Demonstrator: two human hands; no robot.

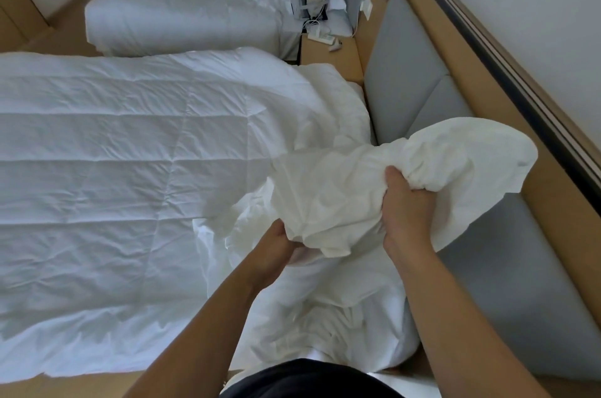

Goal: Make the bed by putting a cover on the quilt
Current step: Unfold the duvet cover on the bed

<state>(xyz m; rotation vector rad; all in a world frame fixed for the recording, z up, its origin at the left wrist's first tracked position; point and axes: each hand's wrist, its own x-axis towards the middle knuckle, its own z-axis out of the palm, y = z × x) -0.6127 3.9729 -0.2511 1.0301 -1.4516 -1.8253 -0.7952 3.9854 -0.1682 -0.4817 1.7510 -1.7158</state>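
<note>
A white quilt (113,170) with stitched squares lies spread over the near bed. At its head end a bunched corner wrapped in the white cover (439,157) is lifted above the bed beside the headboard. My right hand (403,215) grips this bunch from below, thumb pressed into the cloth. My left hand (276,251) holds the lower folds of the cover, its fingers hidden under the fabric. More crumpled cover (325,316) lies on the bed under my arms.
A grey padded headboard (422,95) with wooden trim runs along the right. A second bed (182,7) stands beyond, with a heap of white linen, a dark bag and cables. A wooden nightstand (328,52) sits between the beds.
</note>
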